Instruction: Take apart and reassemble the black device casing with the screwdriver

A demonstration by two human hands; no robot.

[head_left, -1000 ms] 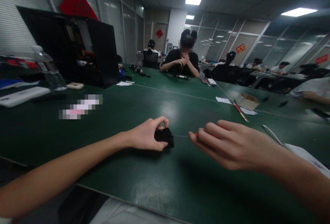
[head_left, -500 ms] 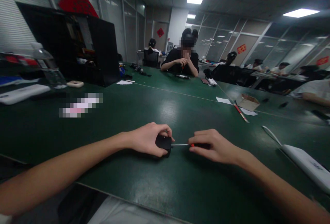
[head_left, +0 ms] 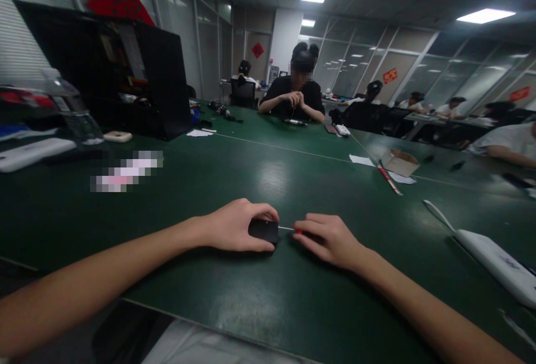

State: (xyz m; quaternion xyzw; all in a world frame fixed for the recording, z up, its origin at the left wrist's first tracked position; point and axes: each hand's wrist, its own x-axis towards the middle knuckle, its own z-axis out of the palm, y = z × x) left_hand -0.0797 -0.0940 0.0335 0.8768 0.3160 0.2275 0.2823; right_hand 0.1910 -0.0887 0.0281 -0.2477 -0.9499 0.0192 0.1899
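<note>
My left hand is closed around a small black box-like block on the green table. Its thumb lies along the near side and its fingers curl over the far side. A screwdriver with a thin metal shaft and some red on its handle is pinched in my right hand. The shaft points left and its end meets the block's right side. Whether the tip is inside the block or behind it I cannot tell. My right fingers hide most of the handle.
A white power-bank-like device with a strap lies at right. Farther back are an open cardboard box and a red stick. At left stand a clear bottle and a large black case. A person sits opposite.
My right hand has moved left with the screwdriver, so less of the shaft shows between hand and block. My left hand still holds the block, now tilted slightly differently.
</note>
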